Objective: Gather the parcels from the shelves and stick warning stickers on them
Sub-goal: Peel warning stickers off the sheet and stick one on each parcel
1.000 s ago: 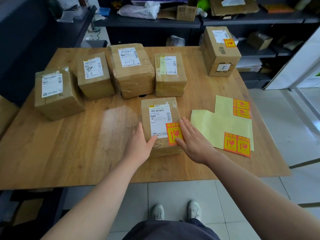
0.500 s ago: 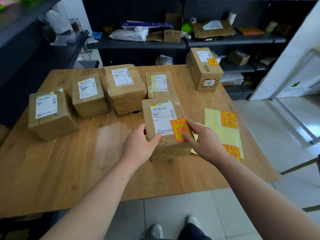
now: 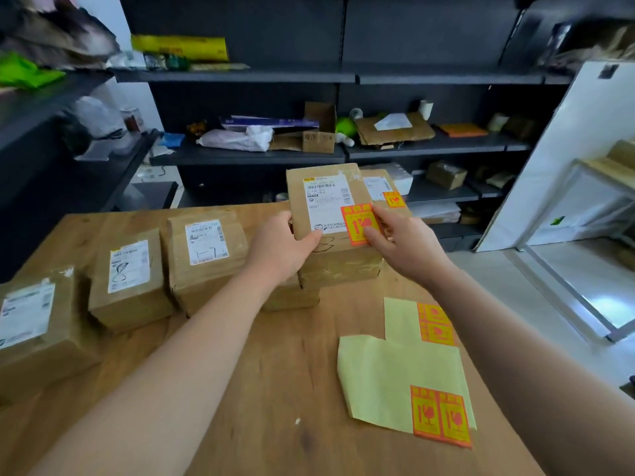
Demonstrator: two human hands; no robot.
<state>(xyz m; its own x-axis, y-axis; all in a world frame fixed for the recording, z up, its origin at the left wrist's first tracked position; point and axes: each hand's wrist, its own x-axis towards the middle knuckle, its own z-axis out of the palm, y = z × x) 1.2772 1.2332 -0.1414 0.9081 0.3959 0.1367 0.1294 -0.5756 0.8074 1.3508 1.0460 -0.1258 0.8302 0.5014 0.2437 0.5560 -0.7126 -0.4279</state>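
Bare surface (image 3: 292, 389) spreads on the near side of the raised parcel (image 3: 326, 201) (sticker sheets (image 3: 388, 372) toward the right edge); left hand (image 3: 278, 249) and right hand (image 3: 405, 245) grip the parcel's opposite sides.

Probably a parcel stockroom; dark shelving (image 3: 247, 156), labelled boxes (image 3: 206, 255), wooden table (image 3: 275, 389)

Dark grey metal shelving (image 3: 343, 77) spans the back, across the upper half of frame. Second dark rack (image 3: 51, 108) at upper left; white wall strip (image 3: 153, 97) between them. Light-brown wooden tabletop (image 3: 275, 389) fills lower centre. Pale tiled floor (image 3: 546, 304) at right, bright glare patch (image 3: 604, 304) on it. White board (image 3: 567, 149) leans at right edge.
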